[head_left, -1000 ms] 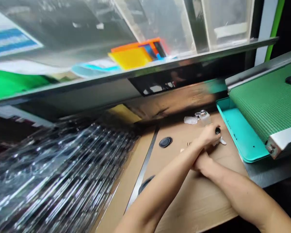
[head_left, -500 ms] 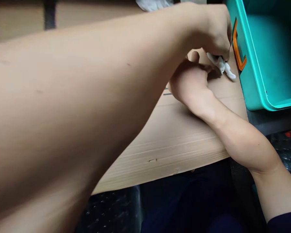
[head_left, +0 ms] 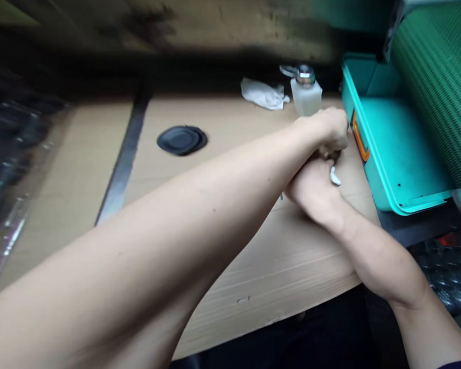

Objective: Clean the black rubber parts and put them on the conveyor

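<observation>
My left hand reaches across from the left, its fingers curled down over my right hand. A bit of white cloth sticks out below the left fingers, beside the right hand. My right hand lies low over the cardboard-covered table, partly behind my left forearm. Its fingers look closed, but the left hand and forearm hide most of them, and whatever lies between the two hands cannot be made out.
A clear bottle with a metal flip top stands behind the hands, next to a crumpled white cloth. Black flat oval pieces lie farther left. At right is a teal bin with an orange handle, under a green mesh roll.
The view has tilted up and back, bringing the bottle, black pieces and mesh roll into sight. My hands have drawn closer together, and less of the white cloth shows.
</observation>
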Available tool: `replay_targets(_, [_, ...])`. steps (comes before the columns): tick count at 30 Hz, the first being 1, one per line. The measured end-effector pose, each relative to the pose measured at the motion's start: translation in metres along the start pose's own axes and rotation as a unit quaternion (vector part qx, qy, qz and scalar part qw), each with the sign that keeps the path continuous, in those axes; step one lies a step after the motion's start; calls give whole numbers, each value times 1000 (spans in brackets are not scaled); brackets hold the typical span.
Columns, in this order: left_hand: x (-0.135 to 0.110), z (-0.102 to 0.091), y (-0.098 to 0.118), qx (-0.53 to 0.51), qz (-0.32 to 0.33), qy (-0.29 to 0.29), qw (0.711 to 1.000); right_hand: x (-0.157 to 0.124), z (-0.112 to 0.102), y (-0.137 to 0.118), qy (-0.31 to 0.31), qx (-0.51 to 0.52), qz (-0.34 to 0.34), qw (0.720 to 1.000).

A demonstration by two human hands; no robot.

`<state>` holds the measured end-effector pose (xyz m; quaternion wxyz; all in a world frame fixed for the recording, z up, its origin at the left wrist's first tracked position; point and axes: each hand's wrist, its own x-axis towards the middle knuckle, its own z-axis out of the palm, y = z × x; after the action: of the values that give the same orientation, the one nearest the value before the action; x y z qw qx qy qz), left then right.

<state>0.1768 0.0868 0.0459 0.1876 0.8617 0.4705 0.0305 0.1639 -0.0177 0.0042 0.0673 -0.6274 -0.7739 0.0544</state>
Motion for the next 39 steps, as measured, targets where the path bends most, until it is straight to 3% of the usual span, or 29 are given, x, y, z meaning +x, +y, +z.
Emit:
replay_targets(3, [-1, 5, -4, -16, 61, 13, 998, -14, -12, -20, -50, -28, 26, 998])
replay_targets(6, [-2, 4, -14, -46, 110, 26, 992, -17, -14, -28, -13, -34, -5, 999])
replay_targets(10, [-27, -13, -21, -195, 88, 58, 975, -11, -4, -23, 40, -5, -70, 997])
replay_targets(12, [-53, -22, -23, -351, 65, 100, 929, -8, 2, -19, 34, 10, -80, 996])
replay_targets(13, [-68, -24, -24, -440, 48, 114, 889, -6, 4, -18, 29, 18, -75, 997])
replay_targets(16, [-110, -23, -38, -671, -23, 118, 732, -6, 7, -15, 22, 47, -56, 997])
replay_targets(18, [-132, -15, -53, -754, -60, 119, 643, -7, 7, -13, 33, 64, -45, 996])
replay_targets(21, [-150, -1, -79, -809, -83, 135, 566, -6, 5, -6, 60, 75, -26, 995])
replay_targets(26, [-152, 19, -106, -842, -82, 166, 508, 4, 1, 8, 168, 119, 13, 978])
replay_targets(29, [-146, 29, -108, -861, -87, 171, 471, 3, 3, 1, 245, 165, -16, 955])
replay_targets(34, [-142, 38, -104, -885, -91, 128, 438, -3, 14, -24, 204, 123, -94, 967])
replay_targets(39, [-140, 43, -104, -897, -99, 124, 412, 5, 15, -32, 205, 62, -9, 977])
